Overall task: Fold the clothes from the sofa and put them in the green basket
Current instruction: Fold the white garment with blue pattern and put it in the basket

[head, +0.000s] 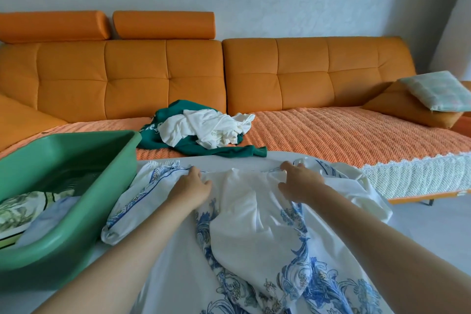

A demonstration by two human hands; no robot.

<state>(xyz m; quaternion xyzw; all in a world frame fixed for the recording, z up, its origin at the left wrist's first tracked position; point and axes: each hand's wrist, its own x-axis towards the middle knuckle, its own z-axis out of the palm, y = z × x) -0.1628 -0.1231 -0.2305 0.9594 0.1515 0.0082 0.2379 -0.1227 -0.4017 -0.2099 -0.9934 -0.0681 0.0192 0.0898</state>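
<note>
- The white garment with blue floral print (244, 211) is spread on a pale surface (229, 160) in front of the person, its top edge away from them, likely so it can be squared up before folding
- The left hand (190, 187) lies on the cloth near that top edge with fingers stretched forward, pressing it flat and not clutching
- The right hand (302, 182) sits on the other side of the top edge, fingers bent over gathered cloth; whether it nips the cloth I cannot tell
- The green basket (76, 144) stands just beside the garment on the left, near enough to drop each folded piece in; folded cloth (23, 211) already lies inside
- On the orange sofa (127, 79) a dark green garment (204, 146) and a crumpled white one (204, 127) wait, unfolded
</note>
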